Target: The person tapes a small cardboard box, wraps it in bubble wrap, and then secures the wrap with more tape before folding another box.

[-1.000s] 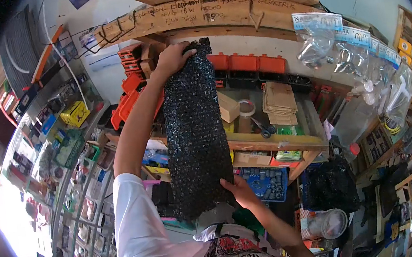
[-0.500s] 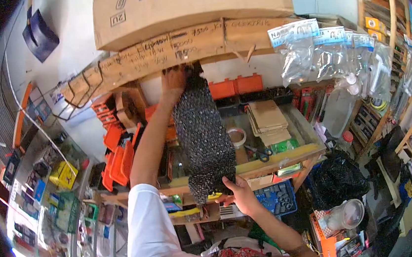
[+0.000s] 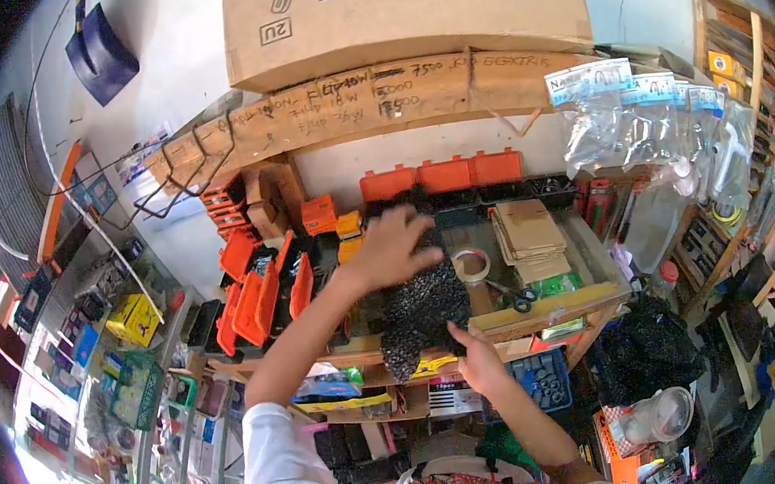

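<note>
A sheet of black bubble wrap (image 3: pixel 425 318) lies across the glass-topped counter and hangs over its front edge. Over its upper part, my left hand (image 3: pixel 390 249) is open, fingers spread, covering some of the black surface. At the lower right corner my right hand (image 3: pixel 479 362) is closed on the sheet, thumb on top. Just right of the sheet lies a roll of tape (image 3: pixel 472 266), with a pair of scissors (image 3: pixel 516 297) beyond it. To the left of my left forearm stand orange bins (image 3: pixel 258 303) with small parts.
A wooden beam (image 3: pixel 447 87) with handwriting and a large cardboard box (image 3: pixel 412 16) sit above the counter. Flat brown cardboard pieces (image 3: pixel 529 238) lie at its right. Bagged taps (image 3: pixel 595 124) hang at upper right. Below is a blue tray (image 3: pixel 546 383); a glass cabinet (image 3: pixel 135 434) stands left.
My left hand has let go of the upper end and come down, fingers now spread. The bubble wrap, stretched upward before, has dropped onto the counter. My right hand keeps its hold.
</note>
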A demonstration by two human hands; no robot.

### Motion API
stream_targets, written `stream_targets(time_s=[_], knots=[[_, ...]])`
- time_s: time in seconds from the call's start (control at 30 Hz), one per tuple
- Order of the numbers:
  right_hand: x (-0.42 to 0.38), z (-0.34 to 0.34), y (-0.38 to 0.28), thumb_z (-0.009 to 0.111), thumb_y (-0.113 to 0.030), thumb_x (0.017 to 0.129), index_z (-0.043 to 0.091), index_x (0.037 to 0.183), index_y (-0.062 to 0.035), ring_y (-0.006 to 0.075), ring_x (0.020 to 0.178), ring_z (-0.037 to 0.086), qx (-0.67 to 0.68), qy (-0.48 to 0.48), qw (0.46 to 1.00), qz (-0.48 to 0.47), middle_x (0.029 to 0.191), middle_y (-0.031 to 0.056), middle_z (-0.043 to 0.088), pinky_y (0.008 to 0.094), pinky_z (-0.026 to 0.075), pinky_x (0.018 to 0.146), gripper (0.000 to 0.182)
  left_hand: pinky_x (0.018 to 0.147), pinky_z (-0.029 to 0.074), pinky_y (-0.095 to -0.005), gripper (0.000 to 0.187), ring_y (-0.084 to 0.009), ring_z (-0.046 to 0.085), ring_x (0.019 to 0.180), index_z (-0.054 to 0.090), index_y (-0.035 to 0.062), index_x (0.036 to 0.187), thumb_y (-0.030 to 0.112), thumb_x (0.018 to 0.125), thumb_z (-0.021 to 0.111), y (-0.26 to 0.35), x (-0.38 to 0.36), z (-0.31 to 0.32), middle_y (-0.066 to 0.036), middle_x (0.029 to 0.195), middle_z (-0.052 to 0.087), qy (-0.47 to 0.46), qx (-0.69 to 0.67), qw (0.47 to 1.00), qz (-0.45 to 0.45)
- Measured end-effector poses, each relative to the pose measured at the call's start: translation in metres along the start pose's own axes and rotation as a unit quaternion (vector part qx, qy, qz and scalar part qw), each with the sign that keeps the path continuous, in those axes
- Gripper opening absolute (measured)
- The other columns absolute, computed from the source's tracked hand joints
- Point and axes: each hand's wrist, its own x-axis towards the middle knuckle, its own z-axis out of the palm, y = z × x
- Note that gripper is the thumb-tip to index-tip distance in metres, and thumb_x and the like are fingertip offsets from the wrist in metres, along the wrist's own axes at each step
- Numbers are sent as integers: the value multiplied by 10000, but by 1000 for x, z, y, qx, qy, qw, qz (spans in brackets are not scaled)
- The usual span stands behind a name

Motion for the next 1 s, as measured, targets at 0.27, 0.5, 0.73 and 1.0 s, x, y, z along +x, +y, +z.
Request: stream_targets(time_s=[0.27, 0.5, 0.73, 1.0], knots=[[-8, 32, -62, 608, -252, 994, 433, 1294, -78, 352, 850, 704, 99, -92, 989, 64, 1184, 109, 605, 421, 568, 710, 388, 1098, 345, -522, 957, -416, 409, 1355, 240, 31, 1532, 431, 818, 737, 91, -123, 53, -269, 1453, 410, 66, -35, 994, -76], [-4, 44, -65, 644, -328, 971, 513, 1222, -89, 201, 674, 652, 6, -71, 997, 43, 975, 47, 632, 304, 480, 597, 371, 819, 497, -510, 681, -419, 649, 907, 341, 41, 1483, 94, 863, 620, 82, -118, 81, -201, 1050, 677, 118, -95, 966, -210], [4, 11, -72, 675, -384, 952, 454, 1359, -25, 148, 828, 642, -265, -49, 944, -191, 1061, 78, 668, 291, 494, 750, 586, 741, 463, -542, 279, -494, 613, 831, 607, -12, 1172, 164, 976, 514, 28, -102, 101, -299, 860, 642, 195, -198, 932, -232], [28, -30, -84, 726, -330, 886, 533, 1356, -80, 415, 1207, 508, -669, 95, 596, -434, 1300, 234, 535, 501, 392, 1014, 567, 646, 404, -478, 469, -486, 572, 720, 562, -114, 824, 310, 1005, 475, 27, -88, 60, -323, 695, 508, 255, -353, 850, -296]])
